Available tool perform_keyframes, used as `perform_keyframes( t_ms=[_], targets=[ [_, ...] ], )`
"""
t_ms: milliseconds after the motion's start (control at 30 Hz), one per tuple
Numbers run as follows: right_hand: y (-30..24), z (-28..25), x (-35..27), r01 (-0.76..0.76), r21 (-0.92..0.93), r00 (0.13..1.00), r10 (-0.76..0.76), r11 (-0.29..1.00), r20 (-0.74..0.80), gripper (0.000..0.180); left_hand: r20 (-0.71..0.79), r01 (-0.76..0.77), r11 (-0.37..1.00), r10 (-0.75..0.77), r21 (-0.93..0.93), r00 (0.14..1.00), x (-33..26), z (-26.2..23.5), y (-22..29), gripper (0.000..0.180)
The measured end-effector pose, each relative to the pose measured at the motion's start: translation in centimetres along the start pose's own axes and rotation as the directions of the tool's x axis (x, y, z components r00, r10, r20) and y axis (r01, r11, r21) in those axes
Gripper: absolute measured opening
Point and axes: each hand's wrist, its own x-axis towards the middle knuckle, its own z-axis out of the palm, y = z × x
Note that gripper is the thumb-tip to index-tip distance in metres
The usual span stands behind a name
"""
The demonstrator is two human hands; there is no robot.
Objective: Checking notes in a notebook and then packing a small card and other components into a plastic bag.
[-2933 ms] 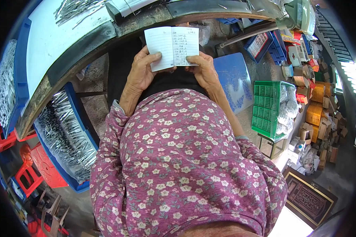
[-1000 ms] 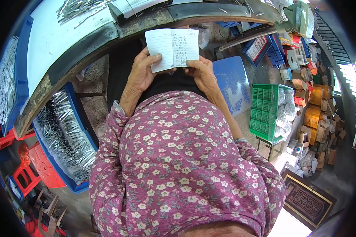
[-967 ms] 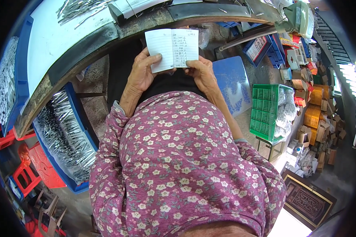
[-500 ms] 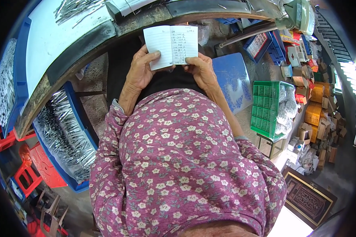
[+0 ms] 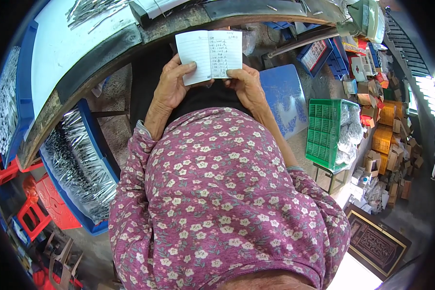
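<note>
A small lined notebook (image 5: 193,50) lies open between my two hands, above my lap and just short of the table edge. Handwriting fills much of its right page, while the left page is nearly blank. My left hand (image 5: 174,79) grips the lower left corner, thumb on the page and fingers behind it. At the lower right corner my right hand (image 5: 246,84) pinches the other page, its thumb on top. The fingers under the notebook are mostly hidden.
The worktable edge (image 5: 174,21) curves across the front, with thin metal rods (image 5: 96,12) on top. To the left stands a blue tray (image 5: 94,140) of shiny metal pieces, near red stools (image 5: 58,203). On the right are a blue seat (image 5: 280,96), a green crate (image 5: 321,133) and piled cartons (image 5: 374,162).
</note>
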Motion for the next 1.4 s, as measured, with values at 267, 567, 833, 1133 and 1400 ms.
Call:
perform_keyframes(
  t_ms=[267,567,833,1133,1400],
  targets=[
    [-0.04,0.0,-0.02,-0.004,-0.004,1.0,0.004,1.0,-0.007,0.02,0.003,0.013,1.0,-0.013,0.029,1.0,-0.02,0.0,0.08,0.043],
    [-0.06,0.0,-0.05,-0.013,-0.012,1.0,0.013,1.0,-0.003,0.02,0.017,0.01,1.0,-0.01,0.011,1.0,-0.03,0.0,0.1,0.043],
    [-0.32,0.05,-0.15,-0.034,-0.011,0.999,0.034,0.999,0.011,0.018,0.006,0.009,1.0,-0.009,0.006,1.0,0.05,-0.14,-0.12,0.043],
    [-0.31,0.05,-0.21,-0.022,-0.014,1.0,0.022,1.0,0.005,0.017,0.007,0.01,1.0,-0.01,0.024,1.0,-0.03,0.05,0.08,0.043],
    [-0.11,-0.04,-0.14,-0.027,-0.003,1.0,0.027,1.0,0.004,0.018,-0.015,-0.01,1.0,0.01,-0.017,1.0,0.02,0.16,-0.03,0.041]
  ],
)
